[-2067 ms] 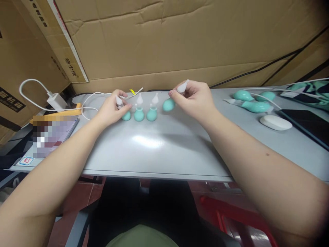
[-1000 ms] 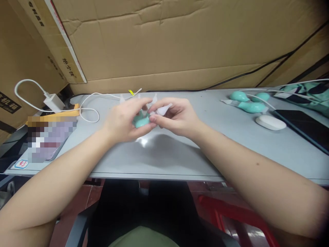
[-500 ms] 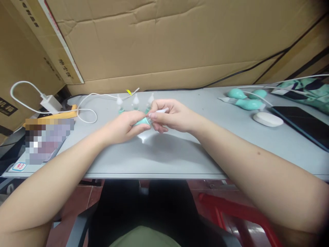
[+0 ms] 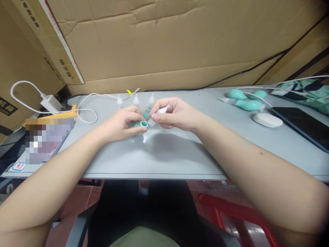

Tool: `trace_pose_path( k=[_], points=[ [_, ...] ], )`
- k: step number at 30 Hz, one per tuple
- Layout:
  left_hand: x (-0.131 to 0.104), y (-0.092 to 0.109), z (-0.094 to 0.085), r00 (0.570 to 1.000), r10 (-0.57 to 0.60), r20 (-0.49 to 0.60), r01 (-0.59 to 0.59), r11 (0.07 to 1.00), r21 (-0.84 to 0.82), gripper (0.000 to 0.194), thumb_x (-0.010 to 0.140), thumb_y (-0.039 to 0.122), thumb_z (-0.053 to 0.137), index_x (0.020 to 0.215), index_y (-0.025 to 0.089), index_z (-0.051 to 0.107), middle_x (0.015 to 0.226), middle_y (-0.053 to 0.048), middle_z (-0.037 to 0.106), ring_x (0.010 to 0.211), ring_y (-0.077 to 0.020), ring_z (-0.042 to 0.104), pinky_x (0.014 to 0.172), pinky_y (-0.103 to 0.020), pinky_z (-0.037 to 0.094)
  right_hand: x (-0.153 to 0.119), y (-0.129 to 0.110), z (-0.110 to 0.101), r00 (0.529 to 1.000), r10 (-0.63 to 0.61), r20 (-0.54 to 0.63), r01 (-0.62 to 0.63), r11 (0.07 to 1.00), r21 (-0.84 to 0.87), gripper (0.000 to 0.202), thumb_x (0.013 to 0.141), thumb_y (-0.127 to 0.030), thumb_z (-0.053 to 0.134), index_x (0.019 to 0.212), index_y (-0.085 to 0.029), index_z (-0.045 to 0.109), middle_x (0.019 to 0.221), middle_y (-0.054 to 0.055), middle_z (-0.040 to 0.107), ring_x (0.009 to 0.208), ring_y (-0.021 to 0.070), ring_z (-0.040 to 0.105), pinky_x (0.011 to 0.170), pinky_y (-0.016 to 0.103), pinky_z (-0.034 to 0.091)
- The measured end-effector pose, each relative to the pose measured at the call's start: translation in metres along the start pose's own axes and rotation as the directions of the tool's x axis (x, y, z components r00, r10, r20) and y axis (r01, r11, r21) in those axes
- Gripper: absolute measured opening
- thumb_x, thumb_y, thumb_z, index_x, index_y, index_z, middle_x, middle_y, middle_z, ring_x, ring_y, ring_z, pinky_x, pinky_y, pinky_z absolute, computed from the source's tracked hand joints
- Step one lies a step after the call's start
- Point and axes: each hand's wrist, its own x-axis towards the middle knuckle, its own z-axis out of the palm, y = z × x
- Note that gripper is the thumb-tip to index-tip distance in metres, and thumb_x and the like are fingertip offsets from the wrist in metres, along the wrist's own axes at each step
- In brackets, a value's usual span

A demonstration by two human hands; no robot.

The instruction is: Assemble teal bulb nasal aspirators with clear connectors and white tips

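L hand has a teal squeeze bulb btwn thumb and fingers, open mouth facing up and toward the R hand; it's mid-desk, btwn front and back edges, can't tell if touching the top. R hand pinches a white nozzle w/ clear collar, just beside that mouth, apart. Risks, prob.: too hard a squeeze on the smooth bulb could shoot it toward the front edge; a loose R pinch could drop the nozzle; R knuckles, v. near the rightmost standing bulb, could tip it.
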Motion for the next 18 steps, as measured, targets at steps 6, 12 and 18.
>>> trace_pose_path(
  k=[6, 12, 18],
  points=[
    [0.004, -0.008, 0.002, 0.996, -0.077, -0.037, 0.081, 0.987, 0.139, 0.029, 0.102, 0.046, 0.077, 0.097, 0.019, 0.085, 0.087, -0.007, 0.075, 0.079, -0.0197, 0.067, 0.074, -0.031, 0.051, -0.003, -0.001, 0.0, 0.999, 0.045, -0.019, -0.048, 0.988, -0.144, 0.063, 0.084, -0.073, 0.1, 0.102, -0.018, 0.076, 0.059, -0.006, 0.062, 0.046, 0.0081, 0.05, 0.043, 0.021, 0.043],
    [0.002, -0.004, -0.001, 0.992, -0.033, -0.125, 0.057, 0.981, 0.187, 0.034, 0.094, 0.044, 0.083, 0.112, 0.015, 0.087, 0.086, -0.004, 0.08, 0.067, -0.0138, 0.065, 0.065, -0.026, 0.049, -0.004, -0.004, 0.002, 0.998, 0.041, 0.05, -0.037, 0.996, -0.087, 0.063, 0.091, -0.074, 0.095, 0.109, -0.021, 0.067, 0.065, -0.007, 0.064, 0.052, 0.0093, 0.056, 0.048, 0.022, 0.05],
    [-0.002, 0.003, -0.003, 0.911, 0.22, -0.35, -0.197, 0.975, 0.1, 0.027, 0.096, 0.03, 0.079, 0.114, 0.012, 0.09, 0.086, -0.007, 0.084, 0.068, -0.0136, 0.072, 0.067, -0.025, 0.059, 0.0, -0.001, 0.015, 0.993, -0.103, -0.059, 0.097, 0.99, -0.101, 0.056, 0.085, -0.055, 0.107, 0.096, -0.024, 0.062, 0.068, -0.006, 0.069, 0.053, 0.0097, 0.06, 0.045, 0.022, 0.049]
  ],
)
